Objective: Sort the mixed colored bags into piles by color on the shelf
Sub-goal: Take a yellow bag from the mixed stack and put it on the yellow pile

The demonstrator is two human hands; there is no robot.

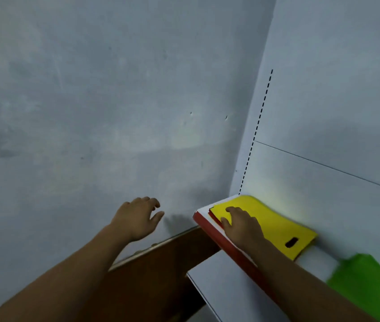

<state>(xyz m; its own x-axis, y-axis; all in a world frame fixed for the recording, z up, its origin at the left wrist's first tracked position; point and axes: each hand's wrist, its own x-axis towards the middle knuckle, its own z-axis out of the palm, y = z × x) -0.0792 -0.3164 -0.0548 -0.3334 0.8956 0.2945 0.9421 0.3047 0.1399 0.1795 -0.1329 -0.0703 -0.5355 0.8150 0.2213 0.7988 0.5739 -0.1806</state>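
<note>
**Yellow bag being settled on its pile**

Our yellow bag [275, 221] lies under the right grip [242, 225], whose fingers rest flat on it and pinch nothing. A red sliver [214, 218] peeks out beneath, on the thumb side. We judge this is the placing step; next we should lift off and fetch another bag. We count one yellow bag, one green bag [368, 282] back beside the forearm on the shelf [207, 228], and one red edge. The left grip [135, 219] hangs loosely curled and empty.

Bare shelf [319, 259] shows between the yellow bag [277, 224] and green bag [365, 280]; the back panel [323, 112] closes the rear, the wall [91, 89] the left.
</note>
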